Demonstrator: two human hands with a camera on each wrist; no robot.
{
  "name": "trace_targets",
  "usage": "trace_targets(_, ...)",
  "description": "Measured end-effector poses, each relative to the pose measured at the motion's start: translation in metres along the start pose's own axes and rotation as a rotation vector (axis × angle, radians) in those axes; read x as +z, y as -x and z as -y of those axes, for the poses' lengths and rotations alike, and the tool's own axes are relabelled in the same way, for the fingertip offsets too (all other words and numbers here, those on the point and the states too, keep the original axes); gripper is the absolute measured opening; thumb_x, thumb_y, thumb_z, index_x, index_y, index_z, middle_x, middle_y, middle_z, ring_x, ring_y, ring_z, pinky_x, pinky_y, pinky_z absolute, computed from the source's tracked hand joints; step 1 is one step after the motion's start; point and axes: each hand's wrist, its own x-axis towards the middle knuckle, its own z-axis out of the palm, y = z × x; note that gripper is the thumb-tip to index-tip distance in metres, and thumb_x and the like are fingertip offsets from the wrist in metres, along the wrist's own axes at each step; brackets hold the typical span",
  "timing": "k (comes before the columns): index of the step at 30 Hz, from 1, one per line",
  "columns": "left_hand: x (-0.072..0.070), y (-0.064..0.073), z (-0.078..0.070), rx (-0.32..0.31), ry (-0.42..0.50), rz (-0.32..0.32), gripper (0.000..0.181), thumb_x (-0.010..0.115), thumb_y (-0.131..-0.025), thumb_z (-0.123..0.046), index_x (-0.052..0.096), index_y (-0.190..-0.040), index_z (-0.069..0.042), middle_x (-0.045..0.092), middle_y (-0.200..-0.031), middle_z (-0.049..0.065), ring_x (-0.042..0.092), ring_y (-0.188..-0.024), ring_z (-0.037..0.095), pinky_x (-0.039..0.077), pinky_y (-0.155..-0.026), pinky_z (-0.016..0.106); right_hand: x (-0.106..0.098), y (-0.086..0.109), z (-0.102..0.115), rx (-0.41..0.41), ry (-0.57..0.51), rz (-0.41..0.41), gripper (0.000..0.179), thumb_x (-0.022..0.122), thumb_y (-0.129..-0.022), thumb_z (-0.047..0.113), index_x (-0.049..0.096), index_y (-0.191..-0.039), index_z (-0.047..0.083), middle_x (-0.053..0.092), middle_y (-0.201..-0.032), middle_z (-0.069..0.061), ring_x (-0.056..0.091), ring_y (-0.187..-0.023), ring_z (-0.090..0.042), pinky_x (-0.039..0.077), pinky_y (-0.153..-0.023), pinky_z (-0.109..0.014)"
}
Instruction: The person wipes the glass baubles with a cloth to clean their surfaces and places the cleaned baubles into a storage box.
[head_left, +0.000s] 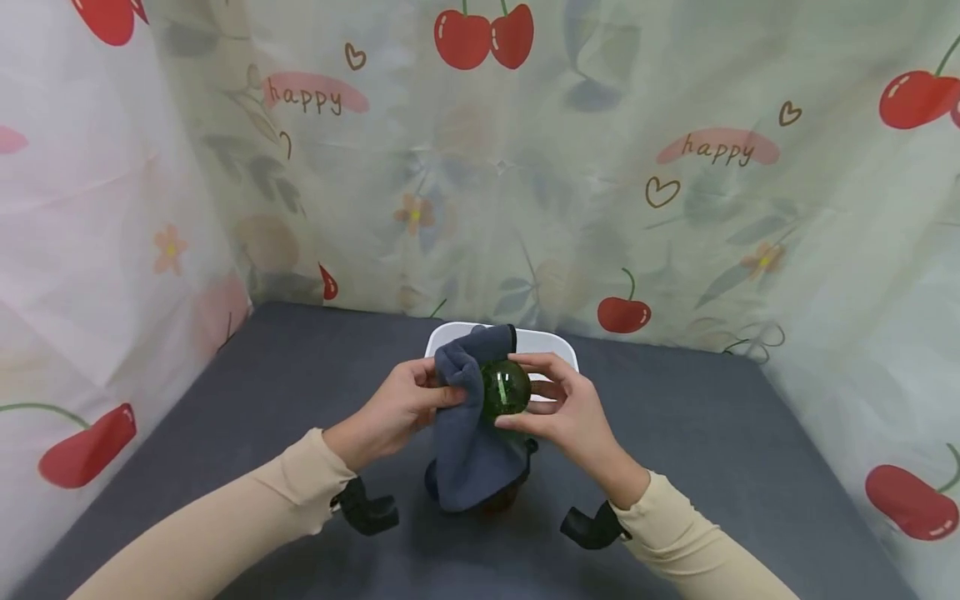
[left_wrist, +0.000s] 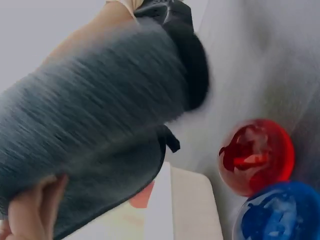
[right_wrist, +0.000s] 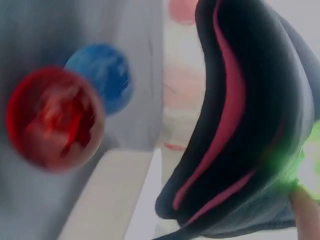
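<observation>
My left hand (head_left: pixel 397 407) pinches a grey fleecy cloth (head_left: pixel 474 467) with black edging, thumb in front, and the cloth hangs down from it. In the right wrist view, a dark side of the cloth (right_wrist: pixel 260 100) shows pink bands. With thumb and fingers spread around it, my right hand (head_left: pixel 573 408) holds a clear green ball (head_left: pixel 507 387) against the cloth's right side. Below the hands, a red ball (left_wrist: pixel 257 157) and a blue ball (left_wrist: pixel 275 215) rest on the table; the cloth mostly hides them in the head view.
A white plastic tub (head_left: pixel 546 340) stands behind the hands, partly covered by the cloth. Dark grey fabric covers the table (head_left: pixel 315 358). Curtains (head_left: pixel 495 167) with cherry prints enclose the back and sides. Black wrist mounts (head_left: pixel 367 508) hang below both wrists.
</observation>
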Motion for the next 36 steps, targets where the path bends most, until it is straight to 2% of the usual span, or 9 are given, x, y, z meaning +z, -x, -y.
trace_targets(2, 0.002, 0.0, -0.001, -0.001, -0.006, 0.023, 0.051, 0.069, -0.08, -0.002, 0.049, -0.127, 0.004, 0.061, -0.103, 0.008, 0.062, -0.088, 0.017, 0.053, -0.073, 0.03, -0.001, 0.001, -0.001, -0.016, -0.042, 0.003, 0.066, 0.084, -0.062, 0.005, 0.057, -0.122, 0.013, 0.055, -0.119, -0.005, 0.061, -0.1, -0.02, 0.052, -0.08, -0.031)
trace_targets(8, 0.008, -0.001, 0.001, 0.028, -0.251, -0.021, 0.051, 0.079, -0.072, -0.011, 0.059, -0.119, -0.003, 0.06, -0.113, 0.013, 0.057, -0.1, 0.025, 0.053, -0.077, 0.038, 0.004, 0.003, -0.001, -0.325, 0.577, -0.011, 0.068, 0.088, -0.059, 0.025, 0.058, -0.118, 0.008, 0.06, -0.109, -0.003, 0.06, -0.097, -0.014, 0.051, -0.077, -0.023)
trace_targets(15, 0.002, 0.001, -0.003, -0.003, -0.105, -0.043, 0.048, 0.073, -0.076, -0.002, 0.056, -0.121, 0.003, 0.061, -0.106, 0.011, 0.061, -0.092, 0.023, 0.053, -0.076, 0.038, 0.005, 0.005, 0.007, 0.026, -0.066, -0.04, 0.065, 0.083, -0.062, -0.001, 0.056, -0.121, 0.007, 0.053, -0.119, -0.006, 0.061, -0.092, -0.018, 0.053, -0.077, -0.03)
trace_targets(17, 0.003, 0.0, -0.001, 0.003, -0.11, -0.03, 0.05, 0.073, -0.076, -0.004, 0.054, -0.123, 0.002, 0.059, -0.108, 0.012, 0.06, -0.095, 0.024, 0.052, -0.078, 0.038, 0.008, 0.004, 0.004, 0.004, -0.037, -0.055, 0.064, 0.082, -0.064, 0.001, 0.055, -0.122, 0.007, 0.052, -0.119, -0.007, 0.059, -0.097, -0.018, 0.052, -0.079, -0.031)
trace_targets(22, 0.005, -0.002, 0.009, 0.011, -0.187, -0.056, 0.054, 0.079, -0.072, -0.008, 0.056, -0.121, -0.002, 0.06, -0.111, 0.015, 0.061, -0.095, 0.024, 0.052, -0.078, 0.039, 0.011, 0.002, -0.003, -0.22, 0.523, -0.057, 0.067, 0.088, -0.06, 0.02, 0.057, -0.118, 0.008, 0.058, -0.11, -0.003, 0.059, -0.097, -0.015, 0.051, -0.08, -0.025)
trace_targets(25, 0.002, -0.001, 0.011, 0.013, -0.141, -0.058, 0.049, 0.076, -0.073, -0.003, 0.058, -0.119, 0.002, 0.063, -0.106, 0.012, 0.063, -0.091, 0.022, 0.053, -0.075, 0.038, 0.008, 0.001, -0.005, -0.138, 0.436, -0.02, 0.066, 0.089, -0.057, 0.02, 0.059, -0.115, 0.011, 0.059, -0.109, -0.001, 0.062, -0.089, -0.012, 0.052, -0.075, -0.022)
trace_targets(30, -0.001, 0.001, 0.007, 0.003, -0.005, -0.012, 0.043, 0.069, -0.078, 0.002, 0.055, -0.118, 0.005, 0.062, -0.096, 0.008, 0.063, -0.081, 0.017, 0.053, -0.07, 0.031, 0.003, 0.0, -0.009, 0.081, -0.153, 0.007, 0.066, 0.084, -0.062, 0.003, 0.056, -0.121, 0.012, 0.055, -0.12, -0.005, 0.062, -0.096, -0.017, 0.053, -0.078, -0.032)
trace_targets(33, 0.001, 0.0, 0.005, 0.002, 0.004, 0.007, 0.05, 0.07, -0.078, -0.001, 0.051, -0.124, 0.003, 0.059, -0.103, 0.009, 0.062, -0.088, 0.018, 0.053, -0.074, 0.032, 0.003, -0.001, -0.009, -0.007, -0.078, 0.04, 0.067, 0.082, -0.066, 0.006, 0.054, -0.126, 0.011, 0.054, -0.125, -0.006, 0.057, -0.108, -0.018, 0.051, -0.083, -0.033)
trace_targets(36, 0.003, -0.001, 0.007, 0.013, -0.072, -0.024, 0.055, 0.075, -0.076, -0.006, 0.053, -0.125, 0.003, 0.06, -0.109, 0.012, 0.062, -0.094, 0.022, 0.053, -0.077, 0.038, 0.002, -0.003, -0.007, -0.168, 0.277, 0.046, 0.066, 0.085, -0.064, 0.017, 0.056, -0.123, 0.012, 0.057, -0.118, -0.001, 0.056, -0.106, -0.013, 0.05, -0.082, -0.024)
